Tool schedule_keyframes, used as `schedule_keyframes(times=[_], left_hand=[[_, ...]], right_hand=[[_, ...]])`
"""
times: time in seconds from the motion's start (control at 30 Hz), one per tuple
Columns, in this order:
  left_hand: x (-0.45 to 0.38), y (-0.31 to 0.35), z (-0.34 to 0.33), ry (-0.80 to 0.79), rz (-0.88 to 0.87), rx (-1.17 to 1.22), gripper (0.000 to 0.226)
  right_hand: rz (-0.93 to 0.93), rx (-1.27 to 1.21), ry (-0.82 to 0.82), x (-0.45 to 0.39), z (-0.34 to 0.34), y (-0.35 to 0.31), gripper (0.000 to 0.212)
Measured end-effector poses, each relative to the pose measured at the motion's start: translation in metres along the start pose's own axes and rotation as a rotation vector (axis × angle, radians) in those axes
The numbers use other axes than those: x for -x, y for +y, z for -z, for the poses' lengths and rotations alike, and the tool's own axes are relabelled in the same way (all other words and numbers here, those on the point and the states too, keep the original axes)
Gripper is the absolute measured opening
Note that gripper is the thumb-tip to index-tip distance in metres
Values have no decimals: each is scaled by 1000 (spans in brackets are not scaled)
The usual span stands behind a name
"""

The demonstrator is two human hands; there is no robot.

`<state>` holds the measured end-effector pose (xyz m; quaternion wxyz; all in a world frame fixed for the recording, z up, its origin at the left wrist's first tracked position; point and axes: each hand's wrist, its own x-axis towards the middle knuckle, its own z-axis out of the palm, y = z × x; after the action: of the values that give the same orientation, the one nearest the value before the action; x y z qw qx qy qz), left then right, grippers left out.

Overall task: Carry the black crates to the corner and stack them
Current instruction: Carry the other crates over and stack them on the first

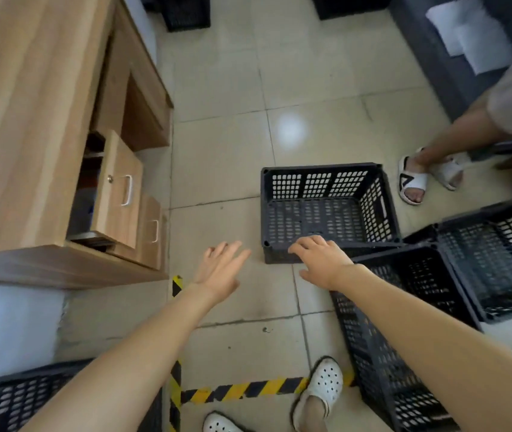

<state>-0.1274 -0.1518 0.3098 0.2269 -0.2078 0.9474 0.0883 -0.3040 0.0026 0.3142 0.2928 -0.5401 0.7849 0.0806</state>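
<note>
The empty crate [326,210] is being reached for; right hand [323,263] rests spread on its rim, left hand [220,269] open beside; gripping is needed next.

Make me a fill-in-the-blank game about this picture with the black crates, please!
1. The right hand rests on the near rim of the black crate, while the left hand is open and holds ____.
2. The floor tape has black and ____ stripes.
3. The top desk drawer is pulled ____.
4. Inside, the black crate is ____.

Missing words: nothing; yellow; open; empty
</note>
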Motion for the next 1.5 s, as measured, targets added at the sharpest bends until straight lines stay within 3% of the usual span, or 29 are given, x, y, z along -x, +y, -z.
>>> schedule_keyframes(times=[0.3,0.5,0.8,1.0,1.23,1.37,1.5], left_hand=[[-122,110,68,82,-119,-60,67],[-184,141,70,17,-177,-87,68],[-286,108,68,-122,-215,-93,76],[-367,59,75,-209,-172,-30,79],[-447,19,31,-276,-125,-87,91],[-490,12,8,-277,-118,-76,92],[-526,13,-10,-303,-117,-49,95]], right_hand=[[-214,-92,17,36,33,171,52],[-321,-168,-46,36,13,228,51],[-460,-331,-115,-20,7,252,49],[-607,-709,-165,-112,0,244,38],[-754,-1018,-347,-192,-85,203,23],[-931,-1144,-353,-216,-141,204,38],[-1118,-1459,-330,-230,-153,213,40]])
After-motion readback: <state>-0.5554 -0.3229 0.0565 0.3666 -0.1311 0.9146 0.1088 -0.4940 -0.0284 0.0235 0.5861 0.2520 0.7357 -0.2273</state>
